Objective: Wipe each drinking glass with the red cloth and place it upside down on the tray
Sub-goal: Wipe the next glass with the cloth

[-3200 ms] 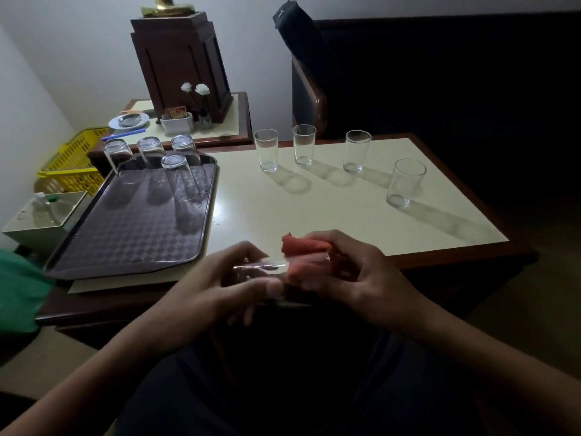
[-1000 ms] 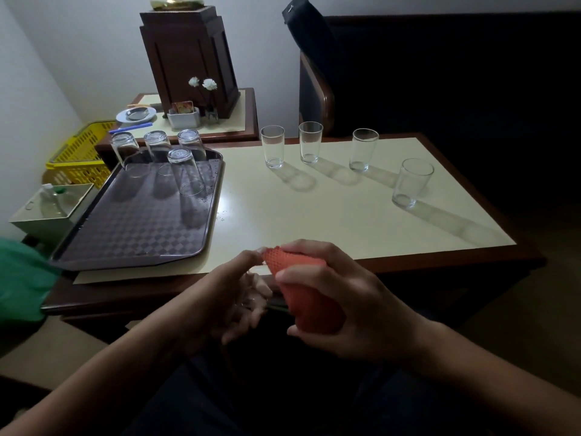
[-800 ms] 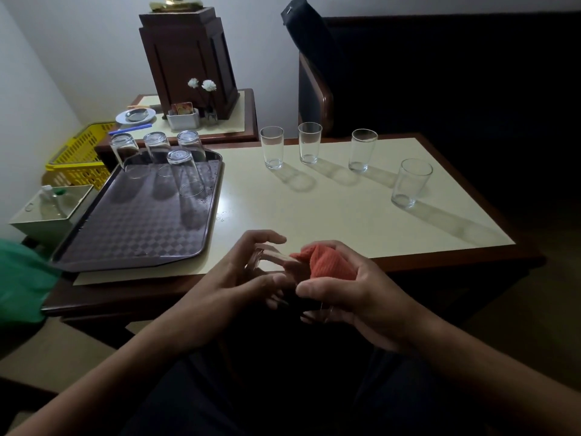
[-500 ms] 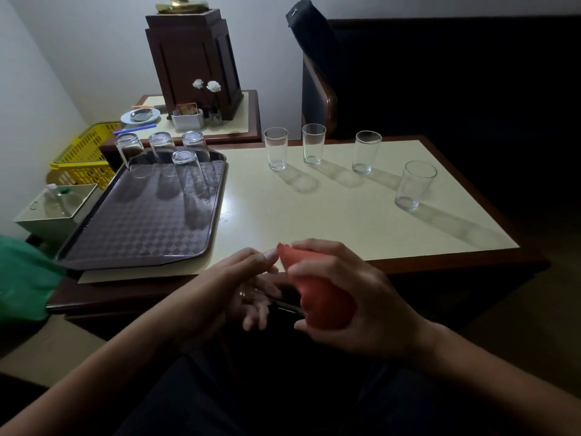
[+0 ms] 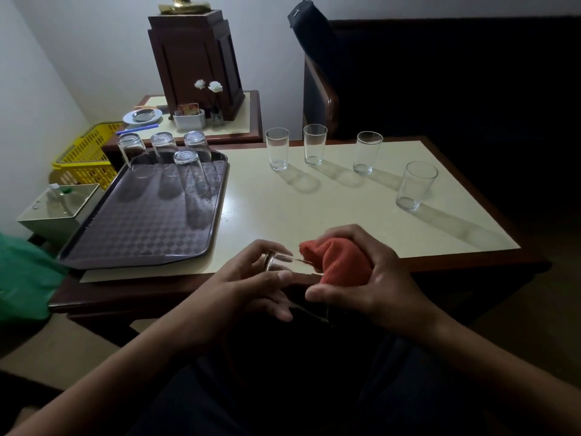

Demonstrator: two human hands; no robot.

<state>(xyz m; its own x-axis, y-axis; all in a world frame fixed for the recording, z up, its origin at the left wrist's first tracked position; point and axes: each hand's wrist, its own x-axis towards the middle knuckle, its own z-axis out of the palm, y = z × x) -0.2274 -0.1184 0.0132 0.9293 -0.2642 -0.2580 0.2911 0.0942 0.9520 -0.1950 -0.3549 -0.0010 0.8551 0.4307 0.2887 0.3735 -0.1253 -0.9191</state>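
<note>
Left hand (image 5: pixel 242 291) grips glass (image 5: pixel 279 264), right hand (image 5: pixel 377 287) red cloth (image 5: pixel 339 262), touching.

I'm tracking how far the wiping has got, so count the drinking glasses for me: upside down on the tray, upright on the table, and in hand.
Upside-down glasses on the tray: 4
Upright glasses on the table: 4
Held glass in the left hand, touching the red cloth: 1
Total: 9

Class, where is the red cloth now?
Head view, lower centre: the red cloth is bunched in the right hand, against the glass the left hand holds.
</note>
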